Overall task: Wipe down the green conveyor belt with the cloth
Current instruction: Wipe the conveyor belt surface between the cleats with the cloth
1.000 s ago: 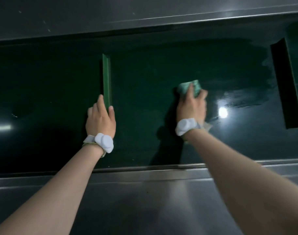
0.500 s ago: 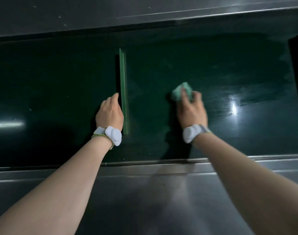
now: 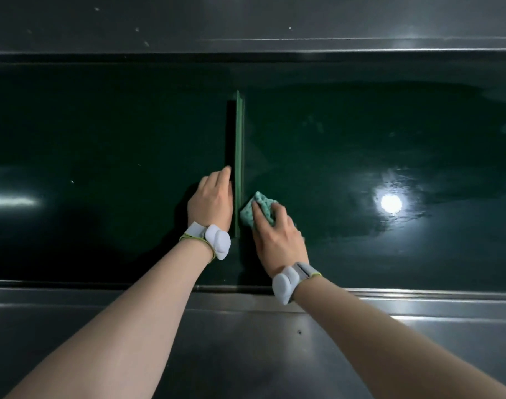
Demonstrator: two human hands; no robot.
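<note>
Cloth (image 3: 259, 210) bunched under right hand (image 3: 276, 240), fingers curled over it, pressed onto green conveyor belt (image 3: 346, 139) right at near end of raised green cleat (image 3: 239, 156). Cloth's left edge touching or just beside cleat base, cannot tell which. Cleat long axis running straight away from body, across belt width. Left hand (image 3: 212, 201) on opposite side of cleat, fingers straight, resting against cleat's left face, holding nothing. Damp sheen and lamp glare (image 3: 390, 203) to right of cloth suggest that section done; left of cleat looks dry, likely unwiped. Probable next stroke: along cleat's right face, away from body, following long axis. Right hand nearer, already carrying cloth. Steel frame rail (image 3: 390, 295) bordering near edge of belt.
</note>
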